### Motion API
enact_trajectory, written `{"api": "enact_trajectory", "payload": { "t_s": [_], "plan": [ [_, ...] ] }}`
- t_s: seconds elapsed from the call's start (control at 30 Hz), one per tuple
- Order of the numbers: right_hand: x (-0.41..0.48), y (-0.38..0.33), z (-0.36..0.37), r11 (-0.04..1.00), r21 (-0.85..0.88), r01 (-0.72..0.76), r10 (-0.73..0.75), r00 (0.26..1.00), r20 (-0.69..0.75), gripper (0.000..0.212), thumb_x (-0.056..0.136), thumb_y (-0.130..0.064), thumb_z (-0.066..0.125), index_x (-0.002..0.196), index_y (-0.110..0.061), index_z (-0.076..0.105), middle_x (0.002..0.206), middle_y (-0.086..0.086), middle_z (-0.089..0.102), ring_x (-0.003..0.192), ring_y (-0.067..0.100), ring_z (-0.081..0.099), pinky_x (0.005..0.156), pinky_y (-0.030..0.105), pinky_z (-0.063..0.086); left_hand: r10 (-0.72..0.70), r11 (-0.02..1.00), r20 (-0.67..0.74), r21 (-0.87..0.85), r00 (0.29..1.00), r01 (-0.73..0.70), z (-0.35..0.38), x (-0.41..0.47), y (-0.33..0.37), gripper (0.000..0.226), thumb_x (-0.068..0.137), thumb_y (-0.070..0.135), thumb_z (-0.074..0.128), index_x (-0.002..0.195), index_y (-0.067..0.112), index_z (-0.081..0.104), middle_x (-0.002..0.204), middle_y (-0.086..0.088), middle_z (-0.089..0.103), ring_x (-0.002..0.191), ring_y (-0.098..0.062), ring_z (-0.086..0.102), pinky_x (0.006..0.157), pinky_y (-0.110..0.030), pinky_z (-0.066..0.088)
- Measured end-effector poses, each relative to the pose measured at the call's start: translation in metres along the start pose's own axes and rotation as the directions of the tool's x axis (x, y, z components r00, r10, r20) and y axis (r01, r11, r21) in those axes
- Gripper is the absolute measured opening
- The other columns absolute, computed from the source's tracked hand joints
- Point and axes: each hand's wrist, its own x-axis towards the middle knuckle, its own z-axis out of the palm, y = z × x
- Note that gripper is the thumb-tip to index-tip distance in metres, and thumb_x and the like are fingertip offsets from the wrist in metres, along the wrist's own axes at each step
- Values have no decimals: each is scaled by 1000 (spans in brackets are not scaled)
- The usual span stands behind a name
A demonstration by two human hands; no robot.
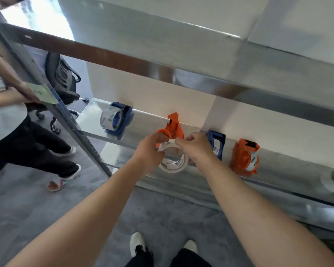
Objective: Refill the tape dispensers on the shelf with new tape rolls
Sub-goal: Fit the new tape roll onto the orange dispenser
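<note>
The left hand (150, 149) grips a roll (174, 165) with curled fingers, over the front edge of the shelf (278, 186). The right hand (197, 147) pinches the roll's top rim, probably picking at the tape end. Just behind stands the mid orange dispenser (174, 125), its hub bare, so this one looks unfilled. The left blue dispenser (117, 120), the right blue dispenser (217, 143) and the far orange dispenser (245, 157) each appear to carry tape. A spare roll (331, 183) lies near the shelf's right end. Mounting this roll seems to be the main step left.
</note>
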Motion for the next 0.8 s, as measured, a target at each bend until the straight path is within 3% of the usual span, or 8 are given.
{"api": "enact_trajectory", "payload": {
  "t_s": [0.17, 0.37, 0.57, 0.8],
  "plan": [
    [3, -6, 5, 1000, 1, 16, -16, 999, -37, 22, 85, -34, 73, 82, -21, 56, 73, -3, 60, 68, 15, 56, 60, 29, 43, -26, 1000, -5, 4, 1000, 26, -11, 6, -1, 34, 89, 10, 81, 116, 25, 66, 119, 6, 74, 110, -18, 72, 101, -42, 60],
    [20, -4, 9, 1000, 0, 27, -27, 999, -47, 25, 91, -29, 70, 72, -22, 53, 69, -3, 60, 66, 17, 58, 64, 32, 49, -44, 999, -42, 16, 998, 44, -18, 15, -4, 29, 86, 24, 87, 111, 25, 74, 107, 4, 80, 96, -12, 75, 90, -35, 62],
    [44, -3, 8, 985, -139, 98, -98, 995, 4, 22, 94, -34, 70, 77, -21, 72, 73, -7, 70, 71, 12, 66, 59, 27, 45, -117, 993, -61, 20, 991, 119, -18, 32, -8, 22, 87, 22, 86, 108, 25, 78, 103, 6, 81, 94, -11, 76, 91, -39, 64],
    [73, -1, 8, 954, -230, 193, -191, 981, 31, 26, 92, -34, 76, 70, -21, 75, 64, -9, 70, 63, 6, 65, 60, 26, 45, -176, 984, -69, -31, 982, 175, -14, 51, -9, 23, 89, 22, 84, 112, 23, 80, 102, 6, 81, 92, -12, 75, 88, -37, 62]
  ]
}}
